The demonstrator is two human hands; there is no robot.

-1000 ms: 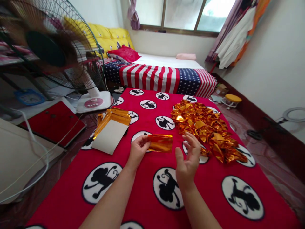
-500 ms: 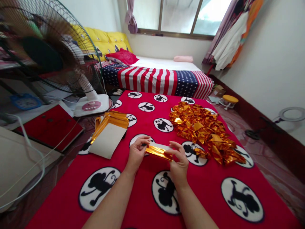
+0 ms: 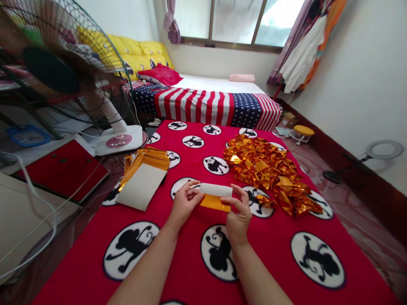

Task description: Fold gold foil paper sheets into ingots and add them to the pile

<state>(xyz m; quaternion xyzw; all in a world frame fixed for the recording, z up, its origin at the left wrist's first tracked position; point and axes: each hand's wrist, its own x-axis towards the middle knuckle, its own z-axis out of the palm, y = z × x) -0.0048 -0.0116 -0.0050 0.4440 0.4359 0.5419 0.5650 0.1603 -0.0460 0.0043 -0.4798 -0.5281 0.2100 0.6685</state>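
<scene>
A small sheet of foil paper point(image 3: 216, 202), white on its upper part and gold on its lower part, is stretched between my two hands. My left hand point(image 3: 185, 203) pinches its left end between thumb and fingers. At the right end, my right hand point(image 3: 238, 212) grips the sheet with its fingers curled. To the left lies a stack of gold and white sheets point(image 3: 143, 182), a white side up on top. A heap of folded gold foil pieces point(image 3: 263, 165) spreads over the right side of the red cloth point(image 3: 178, 267).
An electric fan point(image 3: 121, 137) stands at the left beside a red panel point(image 3: 63, 165). Behind the cloth is a bed point(image 3: 203, 103) with a striped and starred cover. A yellow stool point(image 3: 304, 130) and a ring-shaped stand point(image 3: 384, 149) are on the right.
The paper in my hands has turned to show a wider white band above the gold. My left thumb has moved onto the sheet's left end. The whole view has shifted slightly.
</scene>
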